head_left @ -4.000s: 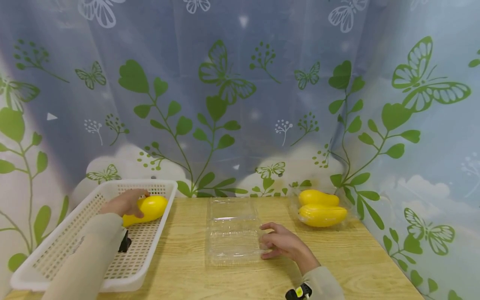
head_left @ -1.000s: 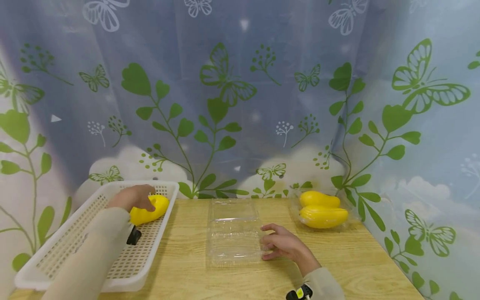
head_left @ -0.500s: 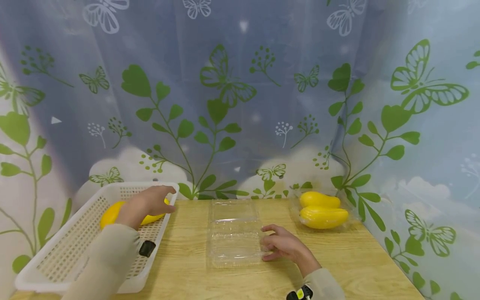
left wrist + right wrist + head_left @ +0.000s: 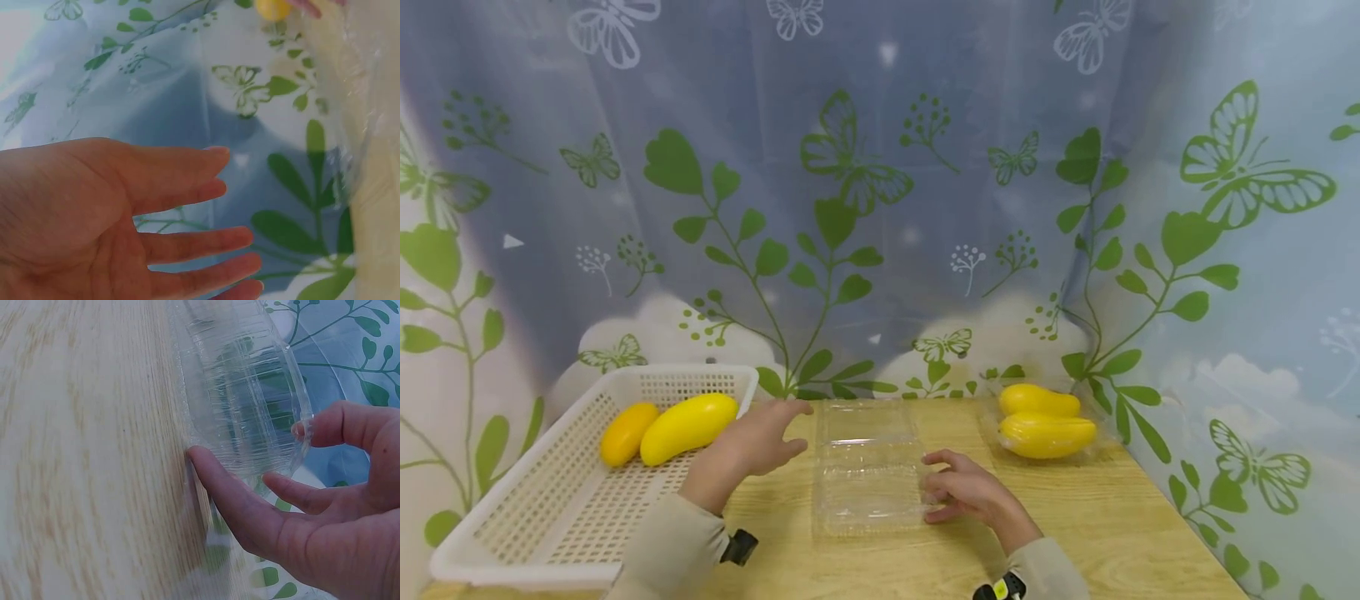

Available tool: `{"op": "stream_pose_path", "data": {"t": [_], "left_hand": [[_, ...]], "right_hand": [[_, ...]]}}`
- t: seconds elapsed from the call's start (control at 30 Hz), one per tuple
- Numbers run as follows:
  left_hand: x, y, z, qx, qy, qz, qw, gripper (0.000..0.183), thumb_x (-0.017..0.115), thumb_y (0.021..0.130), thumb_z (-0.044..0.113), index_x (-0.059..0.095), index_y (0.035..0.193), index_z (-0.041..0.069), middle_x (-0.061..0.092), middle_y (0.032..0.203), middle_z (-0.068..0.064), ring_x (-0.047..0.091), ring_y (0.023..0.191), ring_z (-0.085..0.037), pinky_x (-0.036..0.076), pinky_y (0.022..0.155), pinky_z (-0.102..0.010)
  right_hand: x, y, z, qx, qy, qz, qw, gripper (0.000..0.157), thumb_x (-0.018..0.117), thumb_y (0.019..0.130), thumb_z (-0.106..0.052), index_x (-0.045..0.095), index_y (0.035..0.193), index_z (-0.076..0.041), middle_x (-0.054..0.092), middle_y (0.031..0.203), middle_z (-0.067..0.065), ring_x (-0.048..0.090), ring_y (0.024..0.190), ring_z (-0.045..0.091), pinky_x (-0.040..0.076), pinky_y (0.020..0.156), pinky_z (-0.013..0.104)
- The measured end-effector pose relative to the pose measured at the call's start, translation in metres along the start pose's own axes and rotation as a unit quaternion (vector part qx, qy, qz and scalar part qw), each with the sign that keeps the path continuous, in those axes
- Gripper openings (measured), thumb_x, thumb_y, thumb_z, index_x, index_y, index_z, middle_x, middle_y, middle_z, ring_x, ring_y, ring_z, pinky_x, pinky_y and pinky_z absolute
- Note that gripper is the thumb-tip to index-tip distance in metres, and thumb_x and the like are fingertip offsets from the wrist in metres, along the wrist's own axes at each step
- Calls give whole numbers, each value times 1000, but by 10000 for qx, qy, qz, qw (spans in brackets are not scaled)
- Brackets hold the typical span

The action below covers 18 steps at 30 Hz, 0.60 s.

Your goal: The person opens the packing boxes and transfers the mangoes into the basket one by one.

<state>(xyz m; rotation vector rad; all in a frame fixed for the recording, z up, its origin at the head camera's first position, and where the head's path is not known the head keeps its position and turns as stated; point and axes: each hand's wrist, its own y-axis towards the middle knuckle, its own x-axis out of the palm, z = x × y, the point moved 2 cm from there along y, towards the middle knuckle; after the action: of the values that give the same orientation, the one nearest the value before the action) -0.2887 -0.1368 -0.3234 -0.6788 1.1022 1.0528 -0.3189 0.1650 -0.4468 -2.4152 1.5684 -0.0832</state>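
A white, perforated plastic basket (image 4: pixel 523 575) occupies the left of the pale wood-grain table (image 4: pixel 820 571), its far end near the table's back edge. Toward the basket's far right corner lies a bright yellow, long, curved fruit (image 4: pixel 688 427), with a deeper yellow, oval fruit (image 4: pixel 628 433) close against its left end. By the table's back right corner, a clear plastic package (image 4: pixel 988 412) contains two long yellow fruits (image 4: pixel 1047 437), one before the other. A blue-grey curtain (image 4: pixel 887 283) printed with green leaves and butterflies rises behind. A pale sleeve (image 4: pixel 673 542) crosses the basket's front right part and hides some of its rim.

The see-through, two-part plastic container (image 4: pixel 867 500) rests between basket and package, reaching the back edge. The right hand (image 4: pixel 973 487) grips its right side with bent fingers and thumb. The left hand (image 4: pixel 752 450) is near its left side, fingers extended, holding nothing.

The right wrist view reveals the container's ribbed wall and a fingertip at its rim; the left wrist view, the bare palm with fingers apart. Only the head view shows the basket.
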Motion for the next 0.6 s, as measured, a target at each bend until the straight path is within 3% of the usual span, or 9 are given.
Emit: {"op": "stream_pose_path", "data": {"t": [0.3,0.6], "left_hand": [[40,5,4,-57,-412,158,9990,50,76,92,12,58,138,4,62,138,-24,59,128,-42,50,106,-57],[60,4,-5,-317,-861,146,9957,54,77,89,10,57,139,3,58,142,-28,53,134,-48,44,111,-63]], "right_hand": [[-2,-1,-3,-12,-15,-16,10000,63,54,98,-7,28,153,8,38,72,-3,39,69,12,64,84,44],[0,0,-1,-23,-32,-57,10000,62,53,97,-5,28,152,9,38,73,-2,39,71,13,64,82,43]]}}
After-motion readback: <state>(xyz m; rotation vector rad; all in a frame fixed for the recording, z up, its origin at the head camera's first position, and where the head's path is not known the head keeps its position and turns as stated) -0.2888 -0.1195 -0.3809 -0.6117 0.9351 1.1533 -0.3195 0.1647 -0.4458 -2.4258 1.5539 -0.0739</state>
